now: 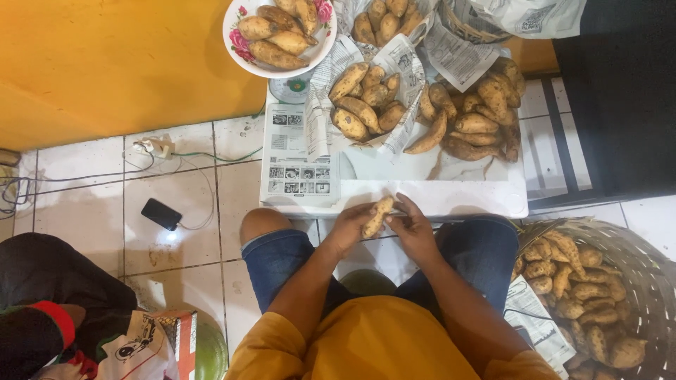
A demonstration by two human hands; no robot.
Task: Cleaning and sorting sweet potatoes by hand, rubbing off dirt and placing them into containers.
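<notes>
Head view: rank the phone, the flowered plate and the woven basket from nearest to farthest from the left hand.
From the left hand, which holds a sweet potato with the right hand:
1. Phone, on the floor tiles at picture left.
2. Flowered plate, at the picture's top, left of centre.
3. Woven basket, at picture right, beyond the right hand.

Plate (236,43): I see a flowered one, top left, piled with sweet potatoes.
Newspaper (299,158): spread on the white table (451,197).
Basket (644,271): woven, lower right, full of tubers.
Phone (161,214): black, on the tiled floor (183,246), cable attached.
</notes>
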